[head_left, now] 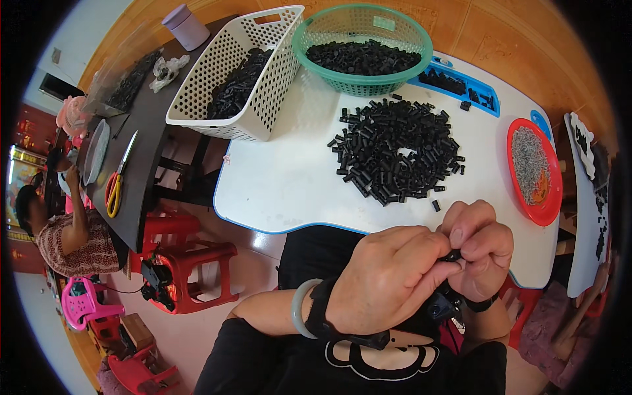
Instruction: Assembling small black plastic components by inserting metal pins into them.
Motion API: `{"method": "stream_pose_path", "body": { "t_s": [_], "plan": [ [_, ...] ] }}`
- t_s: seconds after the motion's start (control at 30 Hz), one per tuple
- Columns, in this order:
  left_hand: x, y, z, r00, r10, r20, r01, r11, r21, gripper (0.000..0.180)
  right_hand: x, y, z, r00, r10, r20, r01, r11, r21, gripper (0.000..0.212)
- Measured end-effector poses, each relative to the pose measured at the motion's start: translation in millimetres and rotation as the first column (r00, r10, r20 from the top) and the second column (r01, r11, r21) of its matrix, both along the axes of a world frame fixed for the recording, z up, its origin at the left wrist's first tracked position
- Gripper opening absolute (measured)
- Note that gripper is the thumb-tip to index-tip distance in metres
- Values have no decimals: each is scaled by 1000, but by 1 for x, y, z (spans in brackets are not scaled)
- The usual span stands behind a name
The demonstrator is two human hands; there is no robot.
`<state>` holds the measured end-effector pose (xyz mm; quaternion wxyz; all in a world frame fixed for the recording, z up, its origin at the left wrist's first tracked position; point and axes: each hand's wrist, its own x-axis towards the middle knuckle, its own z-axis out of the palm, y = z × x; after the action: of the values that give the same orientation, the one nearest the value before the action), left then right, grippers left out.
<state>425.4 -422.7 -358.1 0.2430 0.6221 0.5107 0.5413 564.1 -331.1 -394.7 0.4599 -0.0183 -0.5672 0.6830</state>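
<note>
My left hand (388, 276) and my right hand (484, 250) meet just in front of the table's near edge. Between their pinched fingertips is a small black plastic part (451, 255), mostly hidden by the fingers. Beyond them, a heap of short black cylindrical parts (388, 151) spreads over the white tabletop (276, 191). One loose black cylinder (436, 205) lies nearest my fingers. To the right sits a red plate (557, 197) holding many tiny silvery pieces (530, 161) and a little orange patch.
A green basket (365, 85) and a white perforated basket (263, 108), both holding black parts, stand at the back. A blue tray (488, 106) is set in the table. Yellow-handled scissors (115, 191) lie on a dark table at left. Red stools (191, 263) and other people are nearby.
</note>
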Motion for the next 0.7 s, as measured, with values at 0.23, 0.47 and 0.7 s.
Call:
{"method": "stream_pose_path", "body": {
  "t_s": [0.23, 0.47, 0.7],
  "plan": [
    [2, -1, -6, 999, 24, 25, -25, 999, 37, 18, 0, -7, 3, 997, 8, 79, 3, 990, -138, 23],
    [4, -3, -10, 999, 40, -8, -40, 998, 52, 19, 0, -7, -2, 995, -21, 99, 23, 1000, -15, 20],
    [4, -5, -11, 999, 40, -5, -40, 999, 25, 19, -1, -14, -7, 993, -60, 102, 63, 997, -33, 22]
  ]
}}
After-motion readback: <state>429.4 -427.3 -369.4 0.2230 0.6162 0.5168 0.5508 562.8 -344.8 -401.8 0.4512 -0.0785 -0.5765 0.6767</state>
